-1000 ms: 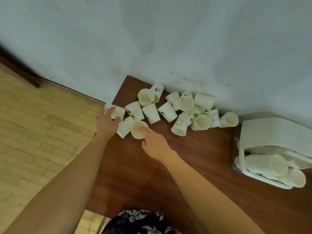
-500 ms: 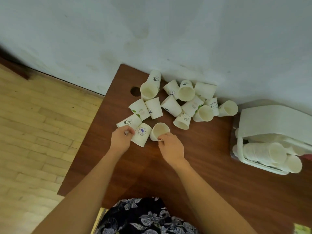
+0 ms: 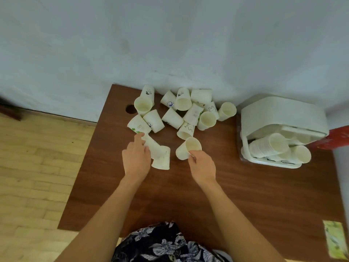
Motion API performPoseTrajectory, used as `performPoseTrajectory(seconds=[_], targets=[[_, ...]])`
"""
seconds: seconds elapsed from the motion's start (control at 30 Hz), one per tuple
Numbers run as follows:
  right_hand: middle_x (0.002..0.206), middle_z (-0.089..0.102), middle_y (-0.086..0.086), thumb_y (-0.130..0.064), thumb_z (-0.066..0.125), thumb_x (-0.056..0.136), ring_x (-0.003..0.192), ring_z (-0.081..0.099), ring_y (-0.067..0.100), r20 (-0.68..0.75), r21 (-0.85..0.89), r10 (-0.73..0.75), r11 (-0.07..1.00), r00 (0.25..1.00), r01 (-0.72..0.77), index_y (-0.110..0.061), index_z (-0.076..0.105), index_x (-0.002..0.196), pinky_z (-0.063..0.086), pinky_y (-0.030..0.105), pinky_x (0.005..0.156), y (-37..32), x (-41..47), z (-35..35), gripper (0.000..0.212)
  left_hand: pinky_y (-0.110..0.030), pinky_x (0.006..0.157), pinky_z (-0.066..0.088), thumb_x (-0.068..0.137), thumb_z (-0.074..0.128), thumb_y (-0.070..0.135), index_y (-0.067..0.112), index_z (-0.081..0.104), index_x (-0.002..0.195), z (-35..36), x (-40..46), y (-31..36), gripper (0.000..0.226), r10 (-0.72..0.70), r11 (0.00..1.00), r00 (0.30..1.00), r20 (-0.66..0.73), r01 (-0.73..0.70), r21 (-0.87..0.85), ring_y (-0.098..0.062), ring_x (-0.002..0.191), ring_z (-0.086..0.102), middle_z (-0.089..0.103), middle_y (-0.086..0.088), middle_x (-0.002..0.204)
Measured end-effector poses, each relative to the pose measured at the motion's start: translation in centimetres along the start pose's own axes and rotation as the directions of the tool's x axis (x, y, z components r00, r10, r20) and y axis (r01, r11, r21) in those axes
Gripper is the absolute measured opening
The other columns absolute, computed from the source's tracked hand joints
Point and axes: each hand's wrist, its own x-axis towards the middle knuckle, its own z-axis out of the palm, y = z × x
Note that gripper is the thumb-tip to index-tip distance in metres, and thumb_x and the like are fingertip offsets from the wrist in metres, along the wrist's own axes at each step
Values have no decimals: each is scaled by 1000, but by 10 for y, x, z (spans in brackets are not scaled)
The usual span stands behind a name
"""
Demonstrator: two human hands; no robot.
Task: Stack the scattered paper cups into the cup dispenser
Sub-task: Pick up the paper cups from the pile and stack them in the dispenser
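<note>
Right hand (image 3: 203, 166) pinches one cup (image 3: 188, 149) at its rim. Left hand (image 3: 136, 159) has fingers curled on two cups (image 3: 159, 155). About a dozen loose cups (image 3: 181, 110) lie at 12 o'clock; the dispenser (image 3: 283, 118) at 2 o'clock holds several stacks. Judged partway done.

A brown wooden tabletop (image 3: 245, 195) stands against a pale wall (image 3: 170, 44), with a round hole (image 3: 130, 109) near its far left corner. Left of the tabletop lies light wood floor (image 3: 34, 167). A yellow-green card (image 3: 335, 241) lies at the tabletop's near right edge, a red object (image 3: 338, 138) at its far right.
</note>
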Motion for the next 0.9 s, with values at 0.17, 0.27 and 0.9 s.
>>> performPoseTrajectory(seconds=[0.17, 0.27, 0.9], targets=[[115, 68, 0, -25, 49, 101, 99, 63, 19, -124, 60, 15, 998, 992, -8, -19, 66, 120, 51, 33, 82, 31, -16, -29, 26, -23, 83, 40, 97, 52, 21, 25, 54, 129, 7, -30, 49, 32, 191, 979, 979, 71, -185, -81, -11, 104, 56, 63, 3, 118], [121, 66, -1, -28, 47, 102, 106, 62, 18, -158, 73, 9, 997, 987, 3, -20, 63, 126, 51, 33, 88, 59, -24, -52, 30, -28, 88, 46, 96, 55, 19, 20, 61, 123, 17, -50, 84, 28, 293, 950, 950, 110, -276, -146, -12, 103, 58, 65, 4, 115], [100, 69, -7, -25, 55, 99, 80, 56, 5, -445, 271, 179, 961, 877, -58, -19, 68, 116, 45, 22, 70, 321, -54, -223, 23, -32, 82, 50, 93, 58, 19, 15, 68, 105, 183, -183, 325, 16, 626, 776, 728, 279, -615, -137, -17, 91, 61, 68, 1, 101]])
